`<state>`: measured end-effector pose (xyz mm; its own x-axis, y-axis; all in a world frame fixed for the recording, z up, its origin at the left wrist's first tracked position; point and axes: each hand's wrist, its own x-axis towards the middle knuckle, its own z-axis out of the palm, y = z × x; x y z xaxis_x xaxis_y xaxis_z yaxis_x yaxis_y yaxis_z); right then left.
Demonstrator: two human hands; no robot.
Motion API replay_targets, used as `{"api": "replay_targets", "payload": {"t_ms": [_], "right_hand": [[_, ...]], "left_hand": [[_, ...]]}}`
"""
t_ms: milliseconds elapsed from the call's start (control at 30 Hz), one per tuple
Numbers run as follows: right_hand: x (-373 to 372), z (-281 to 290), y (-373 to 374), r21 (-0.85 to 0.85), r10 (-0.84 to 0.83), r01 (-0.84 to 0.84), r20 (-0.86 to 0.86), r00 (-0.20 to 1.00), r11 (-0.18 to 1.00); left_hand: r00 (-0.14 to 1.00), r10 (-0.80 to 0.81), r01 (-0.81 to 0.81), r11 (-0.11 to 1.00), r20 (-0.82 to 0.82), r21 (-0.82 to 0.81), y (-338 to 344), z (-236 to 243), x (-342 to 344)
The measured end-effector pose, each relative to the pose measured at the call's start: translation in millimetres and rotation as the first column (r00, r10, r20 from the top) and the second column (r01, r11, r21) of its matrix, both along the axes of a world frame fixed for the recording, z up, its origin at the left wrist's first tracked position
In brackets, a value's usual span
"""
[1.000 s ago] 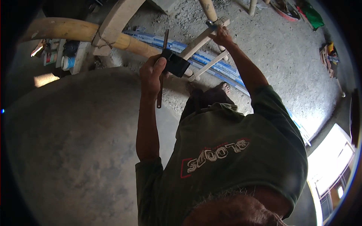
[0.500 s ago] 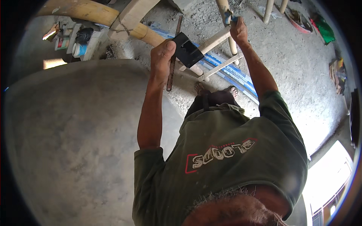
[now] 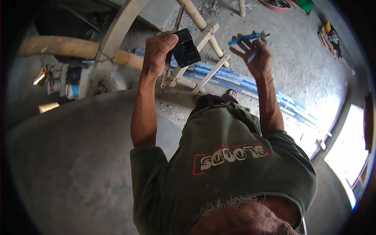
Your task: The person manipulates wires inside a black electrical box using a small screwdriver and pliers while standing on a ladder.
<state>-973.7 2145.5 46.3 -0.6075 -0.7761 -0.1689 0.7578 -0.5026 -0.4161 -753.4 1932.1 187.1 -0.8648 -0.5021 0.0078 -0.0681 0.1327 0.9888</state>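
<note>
Head view: left grip pinches black block and metal strip; right grip, fingers splayed, holds pliers.

Two Hands, Three Held Things

There is one black block, one thin metal strip and one pair of blue-handled pliers. Timber pieces come to three, and bamboo poles also to three. The blue-and-white lengths overlap, so their number is hard to fix, though there seem to be at least three. Feet count two. Of these there is one each: dark green shirt, white-and-blue container, red-rimmed basin.
</note>
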Motion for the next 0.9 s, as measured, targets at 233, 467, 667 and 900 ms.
{"api": "replay_targets", "payload": {"t_ms": [233,467,667,900], "right_hand": [[9.9,-31.0,50.5,-0.035,-0.003,0.009,0.148,0.989,0.999],[23.4,52.0,79.8,0.616,0.559,0.05,-0.743,0.37,0.786],[12.0,77.8,74.3,0.618,0.587,0.148,-0.783,0.205,0.772],[3.3,107.1,72.9,0.442,0.449,0.109,-0.892,-0.051,0.89]], "left_hand": [[0.984,-0.152,0.164,0.974,0.09,-0.153,8.9,9.3,-45.4],[0.972,-0.218,0.23,0.958,0.087,-0.171,4.9,8.0,-65.5],[0.971,-0.228,0.239,0.948,0.074,-0.211,15.3,18.5,-72.7],[0.96,-0.246,0.274,0.923,0.131,-0.269,19.5,23.2,-75.2]]}}
